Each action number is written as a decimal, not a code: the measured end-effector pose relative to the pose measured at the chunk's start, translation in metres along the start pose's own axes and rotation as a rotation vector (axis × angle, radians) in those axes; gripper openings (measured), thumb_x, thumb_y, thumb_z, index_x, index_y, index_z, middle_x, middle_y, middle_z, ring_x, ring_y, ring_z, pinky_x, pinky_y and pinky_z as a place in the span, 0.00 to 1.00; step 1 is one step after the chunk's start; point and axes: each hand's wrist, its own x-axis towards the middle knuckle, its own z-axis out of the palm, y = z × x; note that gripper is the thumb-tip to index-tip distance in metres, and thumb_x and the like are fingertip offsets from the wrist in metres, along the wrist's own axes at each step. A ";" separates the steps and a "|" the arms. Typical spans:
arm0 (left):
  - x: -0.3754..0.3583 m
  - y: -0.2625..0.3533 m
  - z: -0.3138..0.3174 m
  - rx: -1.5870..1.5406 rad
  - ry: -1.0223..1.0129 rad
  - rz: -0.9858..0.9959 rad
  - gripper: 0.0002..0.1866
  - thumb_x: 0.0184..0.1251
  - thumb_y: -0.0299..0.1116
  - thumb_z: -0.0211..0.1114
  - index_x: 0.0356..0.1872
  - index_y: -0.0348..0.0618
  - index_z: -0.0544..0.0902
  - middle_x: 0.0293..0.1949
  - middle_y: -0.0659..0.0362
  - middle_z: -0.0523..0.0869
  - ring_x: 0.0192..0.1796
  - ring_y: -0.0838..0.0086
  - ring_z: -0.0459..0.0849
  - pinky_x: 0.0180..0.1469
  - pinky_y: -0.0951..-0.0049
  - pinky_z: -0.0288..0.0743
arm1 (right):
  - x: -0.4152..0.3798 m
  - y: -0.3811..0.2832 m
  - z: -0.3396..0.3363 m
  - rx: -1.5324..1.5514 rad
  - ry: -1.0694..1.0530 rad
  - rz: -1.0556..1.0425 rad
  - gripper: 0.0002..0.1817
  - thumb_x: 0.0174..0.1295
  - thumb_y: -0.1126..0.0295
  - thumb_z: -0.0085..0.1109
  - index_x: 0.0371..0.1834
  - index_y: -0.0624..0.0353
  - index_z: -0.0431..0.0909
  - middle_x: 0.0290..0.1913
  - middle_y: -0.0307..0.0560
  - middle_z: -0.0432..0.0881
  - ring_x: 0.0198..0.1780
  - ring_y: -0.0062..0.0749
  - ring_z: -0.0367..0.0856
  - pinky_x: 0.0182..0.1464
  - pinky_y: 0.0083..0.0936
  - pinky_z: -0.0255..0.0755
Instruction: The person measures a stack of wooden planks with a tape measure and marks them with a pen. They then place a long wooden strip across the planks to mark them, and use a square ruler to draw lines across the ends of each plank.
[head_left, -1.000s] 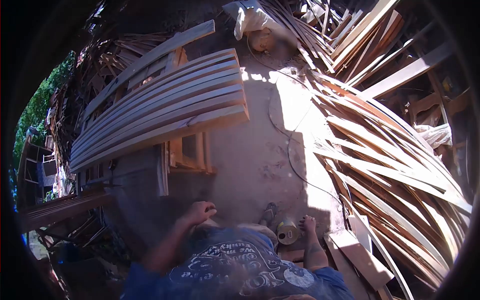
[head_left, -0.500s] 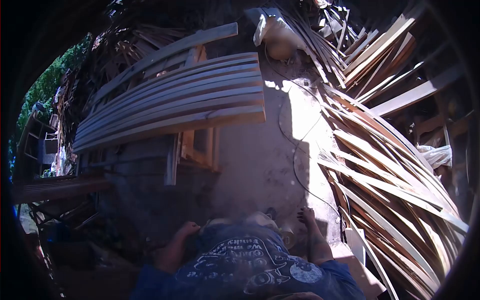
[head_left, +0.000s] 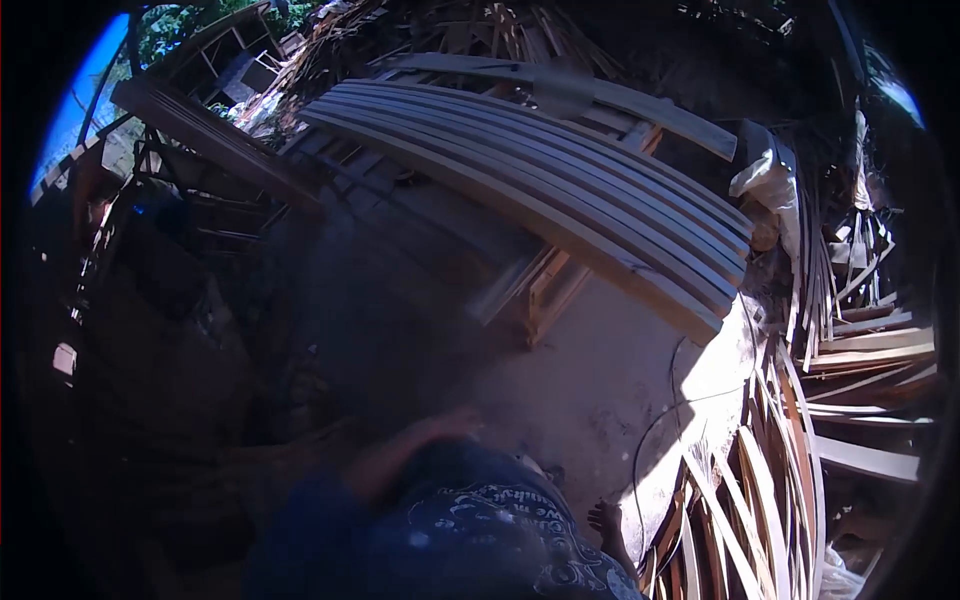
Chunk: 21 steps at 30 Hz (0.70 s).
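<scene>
My left hand [head_left: 455, 421] is held low in front of my body, smeared by motion and in shadow, so its fingers do not show clearly. At my right side hangs my right hand [head_left: 603, 518], small and dark, its fingers apart and nothing in them. Neither hand touches any wood. Ahead of both, a row of long wooden boards [head_left: 560, 185] lies side by side on a wooden trestle [head_left: 548, 298]. One more board [head_left: 660, 112] lies apart behind the row.
Heaps of thin wood strips [head_left: 760, 480] cover the ground on the right. A dark cable [head_left: 640, 450] curves over the floor. At the back right lies a pale sack [head_left: 775, 175]. Dark stacked lengths [head_left: 205, 135] stand at upper left.
My view has turned left, so the boards and strip heaps now sit further right in view. My left hand has moved inward in front of my body.
</scene>
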 end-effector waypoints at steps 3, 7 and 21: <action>0.008 -0.085 0.000 -0.040 0.158 0.101 0.17 0.68 0.42 0.63 0.48 0.40 0.86 0.39 0.51 0.90 0.41 0.66 0.89 0.48 0.63 0.80 | 0.026 -0.021 0.027 -0.060 -0.280 0.071 0.16 0.70 0.62 0.52 0.55 0.60 0.74 0.37 0.57 0.85 0.30 0.44 0.85 0.26 0.31 0.76; -0.025 -0.143 -0.038 0.077 0.218 -0.053 0.16 0.67 0.40 0.63 0.46 0.40 0.87 0.43 0.49 0.89 0.40 0.64 0.88 0.48 0.62 0.80 | 0.024 -0.090 0.119 -0.621 -0.349 -0.621 0.14 0.70 0.60 0.54 0.49 0.58 0.78 0.33 0.51 0.86 0.27 0.35 0.84 0.24 0.27 0.73; -0.180 -0.406 -0.166 -0.373 0.529 -0.746 0.18 0.67 0.45 0.60 0.43 0.41 0.87 0.37 0.53 0.89 0.36 0.63 0.87 0.40 0.61 0.82 | -0.050 -0.332 0.553 -0.924 -0.589 -0.793 0.21 0.72 0.56 0.50 0.48 0.66 0.80 0.37 0.53 0.87 0.33 0.33 0.86 0.34 0.28 0.79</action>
